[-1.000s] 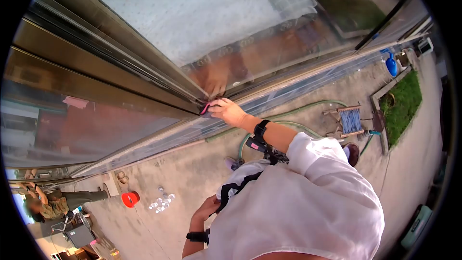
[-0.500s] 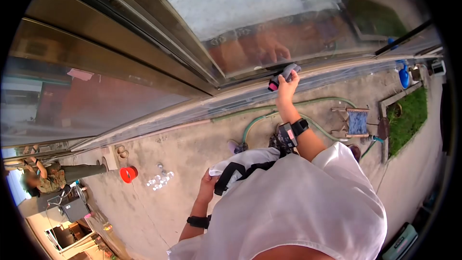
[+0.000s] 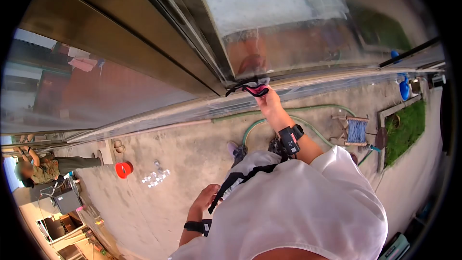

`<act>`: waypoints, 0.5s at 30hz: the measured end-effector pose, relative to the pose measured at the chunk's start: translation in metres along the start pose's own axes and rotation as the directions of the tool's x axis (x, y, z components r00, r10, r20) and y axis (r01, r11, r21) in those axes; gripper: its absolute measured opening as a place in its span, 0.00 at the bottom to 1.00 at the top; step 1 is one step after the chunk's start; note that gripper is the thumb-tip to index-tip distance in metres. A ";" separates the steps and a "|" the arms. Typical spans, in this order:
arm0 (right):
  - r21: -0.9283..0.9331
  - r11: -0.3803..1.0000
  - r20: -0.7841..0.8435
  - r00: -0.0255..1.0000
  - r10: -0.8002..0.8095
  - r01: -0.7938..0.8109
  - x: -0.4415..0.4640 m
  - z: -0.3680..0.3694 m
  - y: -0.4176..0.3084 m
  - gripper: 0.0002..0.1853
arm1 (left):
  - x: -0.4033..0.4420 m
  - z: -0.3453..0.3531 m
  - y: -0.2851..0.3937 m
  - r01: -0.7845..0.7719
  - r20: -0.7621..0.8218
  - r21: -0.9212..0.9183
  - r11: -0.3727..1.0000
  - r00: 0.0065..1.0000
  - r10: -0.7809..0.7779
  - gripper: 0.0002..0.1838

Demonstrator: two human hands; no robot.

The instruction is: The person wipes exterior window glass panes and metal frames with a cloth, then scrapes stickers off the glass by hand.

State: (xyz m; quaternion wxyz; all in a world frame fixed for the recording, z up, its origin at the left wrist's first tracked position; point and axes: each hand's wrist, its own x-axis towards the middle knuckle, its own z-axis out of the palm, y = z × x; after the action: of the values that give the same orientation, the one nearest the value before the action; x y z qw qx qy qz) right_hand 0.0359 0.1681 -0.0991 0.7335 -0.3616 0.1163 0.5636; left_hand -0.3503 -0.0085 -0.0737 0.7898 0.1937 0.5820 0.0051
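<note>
My right hand (image 3: 270, 100) is closed on a crumpled grey, black and pink cloth (image 3: 254, 88). The cloth touches the bottom of the window frame, by the corner where the glass pane (image 3: 298, 50) meets a brown metal upright (image 3: 195, 29). Lower down, my left hand (image 3: 207, 196) hangs beside a black strap (image 3: 226, 188) at the edge of my white shirt (image 3: 298, 202). Its fingers look loosely extended and partly hidden, with nothing visible in them. Black bands with small devices sit on both wrists.
A green hose (image 3: 308, 110) runs along the wall on the concrete ground. A folding stool (image 3: 356, 131) stands right, near a grass bed (image 3: 406, 130). A red bucket (image 3: 123, 170) and clear plastic bottles (image 3: 156, 178) are left. Another person (image 3: 48, 166) is at the far left.
My right hand has moved left along the window's lower edge, and the cloth has spread toward the frame corner. My left hand has come slightly away from the shirt's edge and strap.
</note>
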 end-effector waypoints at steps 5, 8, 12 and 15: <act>-0.100 0.993 -0.092 0.994 0.057 -0.066 0.003 0.024 0.041 0.07 | -0.002 -0.005 -0.020 -0.031 0.090 0.323 0.946 0.996 0.002 0.12; -0.160 0.977 -0.049 0.990 0.131 -0.138 0.000 0.041 0.058 0.06 | -0.011 0.001 -0.011 0.028 0.122 0.254 0.967 0.991 -0.061 0.12; -0.262 0.952 -0.027 0.987 0.158 -0.160 0.002 0.047 0.053 0.09 | -0.009 0.003 -0.014 0.030 0.055 0.261 0.965 0.997 -0.046 0.09; -0.287 0.943 0.092 0.975 0.203 -0.169 -0.023 0.064 0.037 0.15 | -0.015 0.013 -0.014 -0.033 0.076 0.195 0.980 0.997 0.019 0.10</act>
State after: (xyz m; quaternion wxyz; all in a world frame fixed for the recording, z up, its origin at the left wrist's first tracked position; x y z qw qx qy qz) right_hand -0.0206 0.1968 -0.0549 0.6247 -0.4136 0.0258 0.6618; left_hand -0.3463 -0.0291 -0.0615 0.7877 0.2783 0.5474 -0.0491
